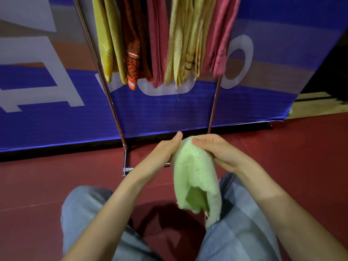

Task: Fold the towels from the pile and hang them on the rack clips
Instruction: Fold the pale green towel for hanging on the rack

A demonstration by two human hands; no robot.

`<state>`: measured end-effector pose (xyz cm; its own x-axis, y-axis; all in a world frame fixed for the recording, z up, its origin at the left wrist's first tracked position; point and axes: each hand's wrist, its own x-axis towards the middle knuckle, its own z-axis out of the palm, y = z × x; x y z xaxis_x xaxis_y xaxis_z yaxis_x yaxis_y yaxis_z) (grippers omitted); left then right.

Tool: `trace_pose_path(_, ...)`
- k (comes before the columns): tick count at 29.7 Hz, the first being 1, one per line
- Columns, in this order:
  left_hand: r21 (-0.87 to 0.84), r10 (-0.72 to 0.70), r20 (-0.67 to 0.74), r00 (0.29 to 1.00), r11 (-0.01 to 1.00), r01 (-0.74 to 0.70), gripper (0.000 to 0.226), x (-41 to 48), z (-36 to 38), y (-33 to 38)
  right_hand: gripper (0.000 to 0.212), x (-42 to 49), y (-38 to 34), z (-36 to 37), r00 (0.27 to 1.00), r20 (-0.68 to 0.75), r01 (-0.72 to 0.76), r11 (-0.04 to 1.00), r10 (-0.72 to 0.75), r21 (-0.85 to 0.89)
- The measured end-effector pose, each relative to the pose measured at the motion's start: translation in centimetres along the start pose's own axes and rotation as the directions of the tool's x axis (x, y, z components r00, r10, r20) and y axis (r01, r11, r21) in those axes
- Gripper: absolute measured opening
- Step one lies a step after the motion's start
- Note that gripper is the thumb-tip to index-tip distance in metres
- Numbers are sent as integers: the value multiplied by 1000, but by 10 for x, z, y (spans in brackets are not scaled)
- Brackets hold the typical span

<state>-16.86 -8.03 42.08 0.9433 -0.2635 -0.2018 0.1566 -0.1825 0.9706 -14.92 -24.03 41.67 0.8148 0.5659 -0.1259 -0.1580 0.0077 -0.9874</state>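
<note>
A light green towel [197, 178] hangs folded over between my two hands, low in the middle of the view above my knees. My left hand [163, 153] grips its top left edge, thumb up. My right hand [216, 149] pinches the top right edge, fingers over the fold. Above, the metal rack [113, 110] carries several hanging towels: yellow [111, 44], orange patterned [133, 59], pink [157, 44], pale yellow [184, 44] and pink [222, 38]. The clips are out of view above the frame. No pile is visible.
A blue and white banner [188, 110] stands right behind the rack. The floor [301, 157] is dark red. The rack's foot bracket [126, 169] sits on the floor just left of my left wrist. My legs in blue jeans [243, 223] fill the bottom.
</note>
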Motion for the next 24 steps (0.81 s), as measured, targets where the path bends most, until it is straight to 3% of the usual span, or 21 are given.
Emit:
trace_pose_path(2,42,-18,49,999,999,16,72,1,1,8,24,-3,-10,-1,1000,7,-4,1000,4,30)
trace_pose_path(6,-36,29,57,998,999,-27,42,-2,3,22,21,-9,-22,-4,1000,-4,28,999,-28,27)
trace_pose_path(10,-182,126,43,991,976,-116,35,-12,-1,34,24,-11,-27,1,999,-22,24,999,-25,-24)
trace_pose_path(13,-177,212,28,977,963,-204,31,-24,-5,40,24,-19,-34,15,998,-34,60,998,-61,-17)
trace_pose_path(21,-226,259,-86,962,935,-272,29,-49,-8,38,28,-26,-18,43,994,-84,73,997,-75,-26)
trace_pose_path(24,-238,233,-112,966,938,-253,31,-55,-7,34,59,-30,-14,46,992,-83,94,996,-94,-3)
